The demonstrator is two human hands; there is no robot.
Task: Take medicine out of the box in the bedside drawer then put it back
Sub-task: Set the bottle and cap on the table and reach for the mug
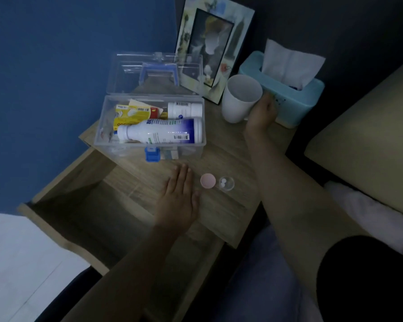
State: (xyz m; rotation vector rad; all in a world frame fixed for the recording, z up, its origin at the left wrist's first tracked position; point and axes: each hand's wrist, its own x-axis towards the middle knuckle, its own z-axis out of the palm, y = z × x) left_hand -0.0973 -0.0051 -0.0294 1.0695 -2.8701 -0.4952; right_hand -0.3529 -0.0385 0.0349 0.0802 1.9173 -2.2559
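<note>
nearest: bedside drawer [84, 219] pulled open below the tabletop, interior dark, contents not discernible.

left hand [179, 198] lies flat, palm down, on the front part of the wooden nightstand top [223, 156]; fingers straight and close together, gripping nothing. fingertips point toward the box.

just right of that hand: pink cap [207, 180] lying flat on the wood, and just beside it, close but whether touching cannot be told, a small clear cup [226, 183] holding two white pills [223, 182].

behind these: clear plastic medicine box [149, 145] on the left part of the top, lid [156, 73] swung open and standing up at the back, blue handle on the lid, blue latch [152, 154] on the front wall. inside: large white bottle [161, 132] lying on its side with blue label band, smaller white bottle [184, 110] behind it, also on its side, yellow packets [130, 112] at the left.

right of the box: white cup [240, 98], upright, mouth open toward camera. right hand [262, 112] is against its right side, fingers curled toward the wall; whether they are clamped on it cannot be told.

farther back: teal tissue box [289, 94] with a tissue sticking up, just beside the right hand. picture frame [214, 47] leaning upright behind the cup and box lid. blue wall [56, 66] at left.
</note>
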